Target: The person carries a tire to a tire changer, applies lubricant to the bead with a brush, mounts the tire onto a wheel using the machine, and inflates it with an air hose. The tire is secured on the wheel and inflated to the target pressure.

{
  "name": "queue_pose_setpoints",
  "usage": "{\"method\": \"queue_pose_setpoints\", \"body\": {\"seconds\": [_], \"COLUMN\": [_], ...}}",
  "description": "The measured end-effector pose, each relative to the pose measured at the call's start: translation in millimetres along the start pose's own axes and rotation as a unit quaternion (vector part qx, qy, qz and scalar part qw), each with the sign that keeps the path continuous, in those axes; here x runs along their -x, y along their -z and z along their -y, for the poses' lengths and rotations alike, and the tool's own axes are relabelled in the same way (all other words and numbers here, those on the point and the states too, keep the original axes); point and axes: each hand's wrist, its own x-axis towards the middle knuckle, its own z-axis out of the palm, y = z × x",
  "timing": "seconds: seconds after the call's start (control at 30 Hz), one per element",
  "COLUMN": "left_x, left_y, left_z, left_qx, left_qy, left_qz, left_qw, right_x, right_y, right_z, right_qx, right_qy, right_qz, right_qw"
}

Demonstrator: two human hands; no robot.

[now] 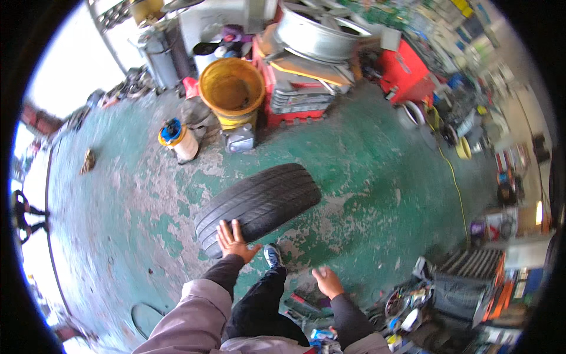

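A black car tire [265, 200] stands on its tread on the green floor in front of me, leaning slightly. My left hand [233, 241] rests on the near left part of its tread, fingers spread and thumb out to the right. To the right of the tire and apart from it, my right hand [327, 283] hangs in the air, its fingers loosely curled in. No object shows in that hand, though its palm is hidden. One of my shoes [272, 255] is just behind the tire's near side.
Beyond the tire stand a yellow bucket [232, 88], a small white-and-yellow pail [180, 141], a grey jug [239, 139] and a silver wheel rim [318, 35] on stacked cases. A yellow cord [453, 177] runs along the right. Clutter and a dark crate [460, 289] fill the lower right.
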Motion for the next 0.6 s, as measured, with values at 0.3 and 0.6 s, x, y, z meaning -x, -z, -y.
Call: {"method": "queue_pose_setpoints", "body": {"seconds": [0.3,0.6], "left_x": [-12.2,-49.0], "left_y": [-8.7,-30.8], "left_z": [-181.0,-304.3], "left_qx": [0.048,0.079], "left_qy": [-0.049,-0.052], "left_qz": [0.132,0.134], "left_qw": [0.989,0.986], "right_x": [-184.1,-298.8], "right_y": [97.5,96.8], "right_z": [192.2,253.3], "right_qx": [0.111,0.281], "right_qy": [0.380,0.539], "right_qz": [-0.104,0.110], "right_qw": [0.912,0.786]}}
